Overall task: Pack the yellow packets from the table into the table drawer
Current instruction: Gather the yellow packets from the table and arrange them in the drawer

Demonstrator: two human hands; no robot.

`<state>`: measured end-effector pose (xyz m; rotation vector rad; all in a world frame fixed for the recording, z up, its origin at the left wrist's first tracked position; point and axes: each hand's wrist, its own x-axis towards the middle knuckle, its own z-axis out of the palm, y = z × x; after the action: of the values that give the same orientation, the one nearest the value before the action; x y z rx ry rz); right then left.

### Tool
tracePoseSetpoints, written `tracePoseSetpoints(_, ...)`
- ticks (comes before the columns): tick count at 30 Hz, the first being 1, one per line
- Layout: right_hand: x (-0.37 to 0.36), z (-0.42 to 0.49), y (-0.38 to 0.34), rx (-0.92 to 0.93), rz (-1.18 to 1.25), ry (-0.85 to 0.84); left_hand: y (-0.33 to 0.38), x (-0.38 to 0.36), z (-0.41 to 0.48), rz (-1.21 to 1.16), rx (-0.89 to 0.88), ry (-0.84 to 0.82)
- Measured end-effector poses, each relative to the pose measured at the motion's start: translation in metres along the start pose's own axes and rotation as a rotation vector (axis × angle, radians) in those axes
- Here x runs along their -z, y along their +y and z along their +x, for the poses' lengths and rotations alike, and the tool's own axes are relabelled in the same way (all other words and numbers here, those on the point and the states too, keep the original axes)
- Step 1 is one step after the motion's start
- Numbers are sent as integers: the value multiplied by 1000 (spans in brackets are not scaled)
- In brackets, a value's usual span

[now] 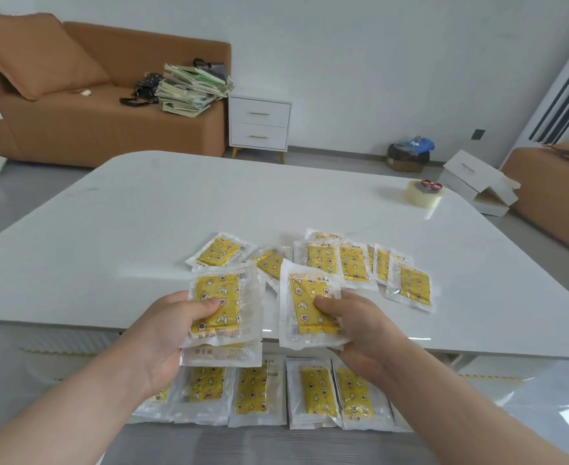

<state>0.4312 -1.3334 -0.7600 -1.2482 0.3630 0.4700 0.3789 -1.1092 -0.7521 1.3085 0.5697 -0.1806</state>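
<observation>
Head view. The left hand [172, 327] grips a small stack of yellow packets [226, 307], thumb on the top face and fingers underneath, held over the near edge of the white surface [175, 213]. The right hand [353, 327] grips a single packet [305, 308] the same way, thumb pressed on the yellow print. This packet is just beside the left-hand stack and not touching it. Behind both hands a loose cluster of packets [353, 266] lies on the surface, overlapping at mixed angles; the exact count cannot be told. Below the near edge the drawer [243, 441] is open, and a row of packets [313, 391] lies flat in it side by side, edges slightly overlapped — the left end is partly hidden by the left forearm. At the far right of the surface sits a roll of clear tape [422, 196], well apart from the packets, with small red-rimmed items on top that cannot be identified. Beyond stand an orange sofa [92, 129] bearing a pile of books [192, 88], a white two-drawer nightstand [259, 124] beside it, and white cartons [477, 186] on the floor at right.
</observation>
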Motion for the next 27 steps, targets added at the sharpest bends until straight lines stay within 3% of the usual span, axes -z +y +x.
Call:
tracePoseSetpoints(6, 10, 2, 9, -55, -74, 78, -1, 5, 2, -17, -12, 60)
tracePoseSetpoints(13, 28, 3, 58, -285, -370, 114, 0, 18, 4, -2, -2, 95)
tracePoseSetpoints(20, 40, 24, 96, -285, -551, 58, -10, 26, 4, 126, 92, 71)
tracePoseSetpoints(26, 19, 63, 115, -176, -750, 181, -9, 29, 5, 100, 80, 89)
tracePoseSetpoints(27, 9, 62, 114, -167, -966, 152, -9, 28, 5, 88, 79, 85)
